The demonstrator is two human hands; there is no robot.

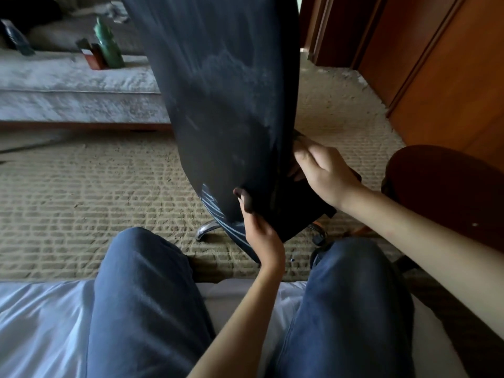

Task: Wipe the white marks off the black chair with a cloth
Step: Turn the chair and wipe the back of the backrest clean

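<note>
The black chair [218, 105] stands with its tall backrest facing me, between my knees. Faint white smears [231, 66] cover the upper and middle back. Sharper white lines [211, 203] run along its lower left edge. My left hand [261, 236] grips a black cloth [294, 211] and holds it against the bottom of the backrest, just right of those lines. The cloth is hard to tell apart from the dark chair. My right hand [321, 170] holds the backrest's right edge, fingers curled round it.
I sit on a white-sheeted bed [41, 323] with my jeans-clad knees either side of the chair. Its chrome base leg [206, 230] rests on beige carpet. A grey sofa [76, 88] carrying a green bottle [109, 45] stands far left. A wooden wardrobe [450, 77] and dark round stool [441, 186] stand right.
</note>
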